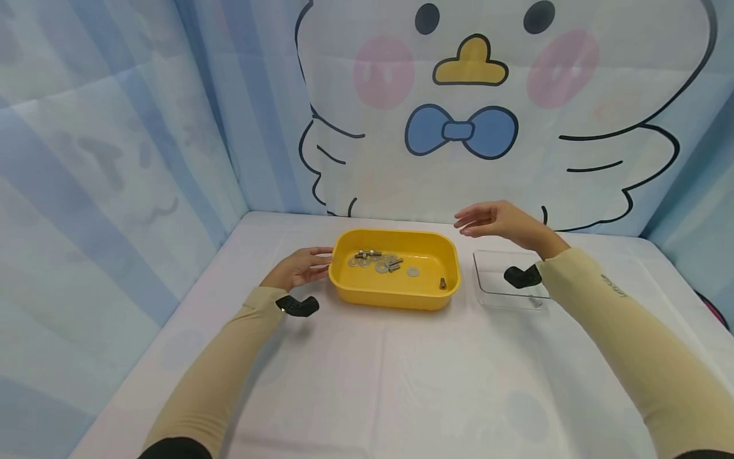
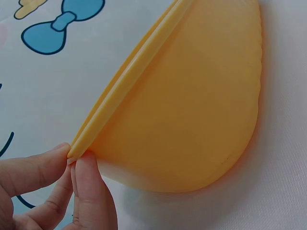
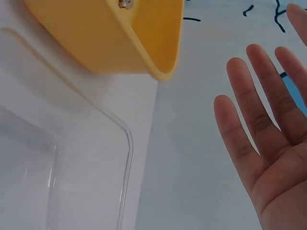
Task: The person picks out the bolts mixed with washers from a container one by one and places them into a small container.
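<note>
A yellow tray (image 1: pixel 395 299) stands on the table, with several bolts (image 1: pixel 367 254) and flat washers (image 1: pixel 381 268) lying loose in its left half. One more washer (image 1: pixel 413 271) lies right of its middle, and a brownish bolt (image 1: pixel 443 284) is near the right wall. My left hand (image 1: pixel 301 268) pinches the tray's left rim between thumb and fingers, as the left wrist view shows at the rim's corner (image 2: pixel 79 148). Above the table, between the tray and the clear box, my right hand (image 1: pixel 496 223) hovers with its fingers extended; its palm (image 3: pixel 283 177) holds nothing.
A clear plastic box (image 1: pixel 482 280) sits right of the tray, partly covered by the right forearm. Behind the table hangs a curtain (image 1: pixel 401 185) with a cartoon print, and another curtain closes the left side. A white cloth (image 1: pixel 401 382) covers the table.
</note>
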### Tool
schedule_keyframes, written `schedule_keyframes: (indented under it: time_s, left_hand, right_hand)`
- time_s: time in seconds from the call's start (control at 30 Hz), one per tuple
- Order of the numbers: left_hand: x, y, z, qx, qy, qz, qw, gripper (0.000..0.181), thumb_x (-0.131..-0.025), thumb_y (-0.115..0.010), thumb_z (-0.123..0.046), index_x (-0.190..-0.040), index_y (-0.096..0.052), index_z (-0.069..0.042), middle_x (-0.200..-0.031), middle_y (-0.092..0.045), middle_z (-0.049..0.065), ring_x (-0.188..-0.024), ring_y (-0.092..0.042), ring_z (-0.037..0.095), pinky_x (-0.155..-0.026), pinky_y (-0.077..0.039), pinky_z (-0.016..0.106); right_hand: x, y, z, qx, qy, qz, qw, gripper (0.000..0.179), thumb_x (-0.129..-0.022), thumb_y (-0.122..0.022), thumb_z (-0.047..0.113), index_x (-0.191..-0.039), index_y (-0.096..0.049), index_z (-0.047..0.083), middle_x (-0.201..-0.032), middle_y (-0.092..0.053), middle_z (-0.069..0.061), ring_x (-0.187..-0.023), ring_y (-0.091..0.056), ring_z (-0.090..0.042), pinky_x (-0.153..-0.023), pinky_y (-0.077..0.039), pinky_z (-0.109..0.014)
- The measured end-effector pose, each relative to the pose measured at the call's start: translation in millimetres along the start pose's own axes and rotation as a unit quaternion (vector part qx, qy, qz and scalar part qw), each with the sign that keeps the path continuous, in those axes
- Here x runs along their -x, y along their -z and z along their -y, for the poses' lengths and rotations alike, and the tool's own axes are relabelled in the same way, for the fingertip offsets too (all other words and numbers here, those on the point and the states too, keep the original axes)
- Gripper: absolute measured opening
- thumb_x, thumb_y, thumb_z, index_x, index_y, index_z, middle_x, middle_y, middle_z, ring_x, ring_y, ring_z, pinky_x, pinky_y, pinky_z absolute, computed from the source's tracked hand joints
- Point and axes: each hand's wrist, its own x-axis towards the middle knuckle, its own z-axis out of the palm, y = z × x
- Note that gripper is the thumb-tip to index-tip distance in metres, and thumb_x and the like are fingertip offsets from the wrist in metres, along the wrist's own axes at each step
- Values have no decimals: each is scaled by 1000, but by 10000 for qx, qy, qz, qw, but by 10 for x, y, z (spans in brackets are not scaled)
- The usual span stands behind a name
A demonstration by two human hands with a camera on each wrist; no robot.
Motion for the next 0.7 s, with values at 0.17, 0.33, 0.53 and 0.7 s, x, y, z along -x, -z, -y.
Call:
schedule_keyframes:
  time_s: [0.17, 0.33, 0.53, 0.7]
  left_hand:
    - [8, -7, -4, -17, 3, -24, 10000, 50, -94, -55, -8, -142, -40, -11, -122, -51, 6, -85, -56, 12, -67, -55, 14]
    - [-10, -14, -2, -29, 23, -60, 10000, 50, -94, -55, -9, -142, -41, -12, -122, -51, 6, -88, -55, 13, -68, -55, 14]
    - [-69, 2, 8, 30, 18, -97, 9999, 49, -94, -55, -7, -141, -43, -12, -121, -51, 6, -89, -55, 13, -65, -55, 14]
    - [-66, 2, 12, 34, 33, -110, 9999, 49, -94, -55, -7, -141, -43, -13, -126, -50, 7, -90, -55, 14, -67, -56, 15]
  right_hand:
    - [-160, -90, 78, -23, 70, 74, 9999, 46, -86, -69, 24, -128, -56, 8, -126, -60, -17, -112, -60, -27, -98, -50, -42]
    - [-307, -203, 135, -106, 148, 151, 9997, 41, -87, -67, 18, -125, -58, 6, -124, -61, -17, -112, -60, -28, -98, -50, -41]
    - [-442, -338, 211, -206, 157, 260, 9993, 37, -87, -67, 14, -123, -59, 5, -124, -61, -17, -111, -61, -27, -100, -48, -42]
    - [-546, -455, 270, -216, 177, 451, 9986, 39, -87, -67, 16, -122, -59, 2, -124, -61, -18, -112, -60, -28, -100, -48, -41]
